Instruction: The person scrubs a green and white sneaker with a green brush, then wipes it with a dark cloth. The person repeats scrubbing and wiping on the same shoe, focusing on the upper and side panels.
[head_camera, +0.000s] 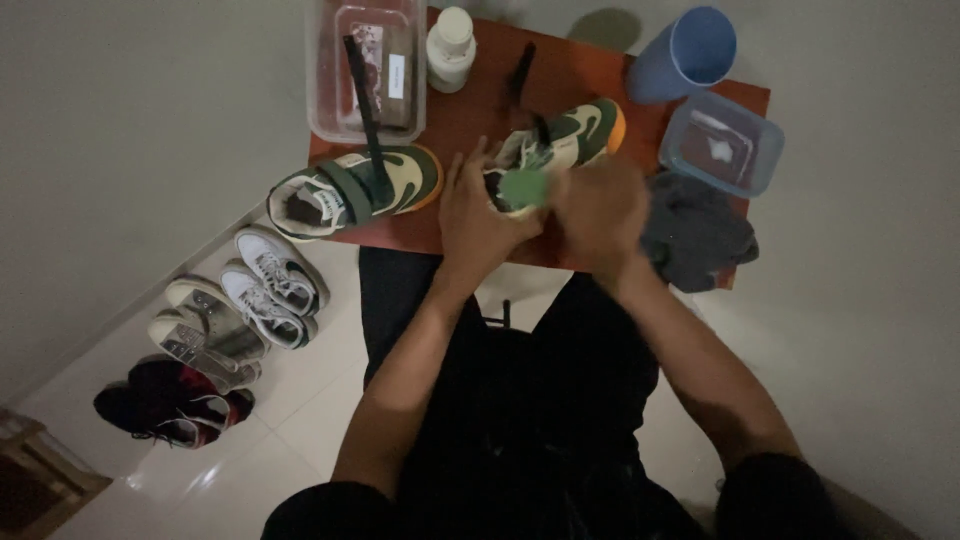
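A: Entry, left to right. Three pairs of shoes lay on the floor tiles, well apart from the work. On the small red table the left sneaker, green and cream, lay untouched by either hand, a dark strap across it.

B: And the one in hand?

A: The left hand was clamped on the heel end of the right sneaker. The right hand was blurred, fingers closed round a green round object pressed at the opening. Judged mid-way: one shoe in hand, the other waiting.

B: Obstructions?

A: Clear box, white bottle, blue cup, small tub and grey cloth crowded the table.
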